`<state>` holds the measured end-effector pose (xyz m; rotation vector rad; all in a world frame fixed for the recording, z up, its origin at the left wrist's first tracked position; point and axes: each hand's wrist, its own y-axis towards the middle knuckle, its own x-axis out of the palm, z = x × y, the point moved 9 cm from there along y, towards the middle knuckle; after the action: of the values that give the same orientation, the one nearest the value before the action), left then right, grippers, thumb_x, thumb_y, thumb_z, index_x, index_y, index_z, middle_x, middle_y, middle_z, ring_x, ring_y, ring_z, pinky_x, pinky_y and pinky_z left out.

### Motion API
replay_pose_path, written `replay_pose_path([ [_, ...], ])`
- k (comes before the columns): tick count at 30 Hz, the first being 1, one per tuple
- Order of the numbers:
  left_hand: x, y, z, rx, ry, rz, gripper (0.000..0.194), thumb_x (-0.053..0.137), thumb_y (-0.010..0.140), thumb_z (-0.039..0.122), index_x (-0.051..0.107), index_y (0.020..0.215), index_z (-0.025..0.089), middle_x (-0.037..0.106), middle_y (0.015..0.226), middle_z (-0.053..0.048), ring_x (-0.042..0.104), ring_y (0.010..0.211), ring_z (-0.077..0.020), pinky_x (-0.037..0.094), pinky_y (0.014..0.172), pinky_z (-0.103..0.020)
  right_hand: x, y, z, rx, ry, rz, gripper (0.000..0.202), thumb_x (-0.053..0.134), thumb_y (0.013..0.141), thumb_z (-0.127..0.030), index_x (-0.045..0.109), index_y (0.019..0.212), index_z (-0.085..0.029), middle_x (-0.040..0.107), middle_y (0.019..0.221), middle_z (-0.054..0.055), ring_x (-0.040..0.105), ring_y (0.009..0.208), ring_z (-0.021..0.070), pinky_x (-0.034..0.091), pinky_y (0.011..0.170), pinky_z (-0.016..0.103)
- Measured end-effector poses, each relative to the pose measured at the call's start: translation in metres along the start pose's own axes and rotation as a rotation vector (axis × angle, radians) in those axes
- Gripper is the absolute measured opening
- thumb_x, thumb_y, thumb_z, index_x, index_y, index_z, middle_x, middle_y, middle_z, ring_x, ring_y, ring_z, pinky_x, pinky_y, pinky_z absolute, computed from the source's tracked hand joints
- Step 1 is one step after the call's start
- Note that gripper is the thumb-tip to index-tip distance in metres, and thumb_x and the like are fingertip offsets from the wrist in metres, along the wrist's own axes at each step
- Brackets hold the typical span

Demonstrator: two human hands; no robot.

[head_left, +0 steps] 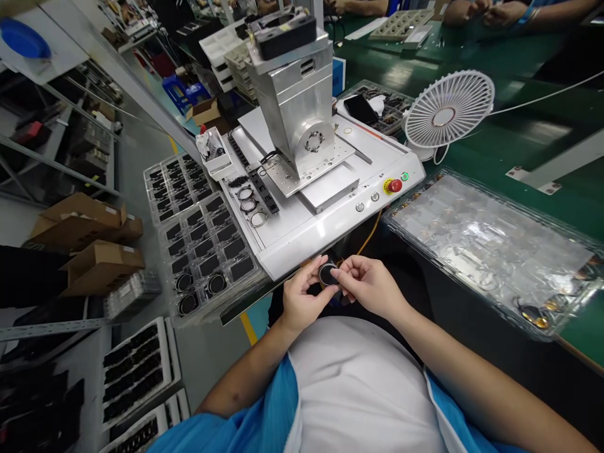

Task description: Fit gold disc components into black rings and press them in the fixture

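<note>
A small round black disc with a thin metallic rim [327, 274] is held between my two hands, just in front of the white machine [302, 242]. My left hand [302, 294] grips its left side between thumb and fingers. From the right, my right hand [369, 283] pinches the disc, its thumb and forefinger lying over the edge. Three thin rings [258, 218] lie on the left part of the machine top. A clear tray [206, 253] at the left holds black rectangular pieces and several round discs like the held one.
A metal fixture [302, 119] stands on the machine, with a red button [394, 185] at its front. At the right are a white fan [448, 113] and a covered clear tray [495, 233]. Another person's hands [495, 14] show at the top right.
</note>
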<state>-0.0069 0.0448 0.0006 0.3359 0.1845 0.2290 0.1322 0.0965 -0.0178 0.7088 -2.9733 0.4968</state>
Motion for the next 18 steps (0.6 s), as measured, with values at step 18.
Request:
replay_pose_path([
  [18,0.016,0.001,0.002,0.028,0.170,-0.226,0.039,0.080,0.083,0.022,0.070,0.121,0.023,0.070,0.129,-0.013,0.068,0.121,-0.0284,0.058,0.104,-0.047,-0.215,-0.093,-0.003,-0.076,-0.457,0.882,0.034,0.075,0.076,-0.057,0.068,0.079,-0.024,0.067,0.072,0.008,0.063,0.065,0.0239,0.049,0.054,0.035],
])
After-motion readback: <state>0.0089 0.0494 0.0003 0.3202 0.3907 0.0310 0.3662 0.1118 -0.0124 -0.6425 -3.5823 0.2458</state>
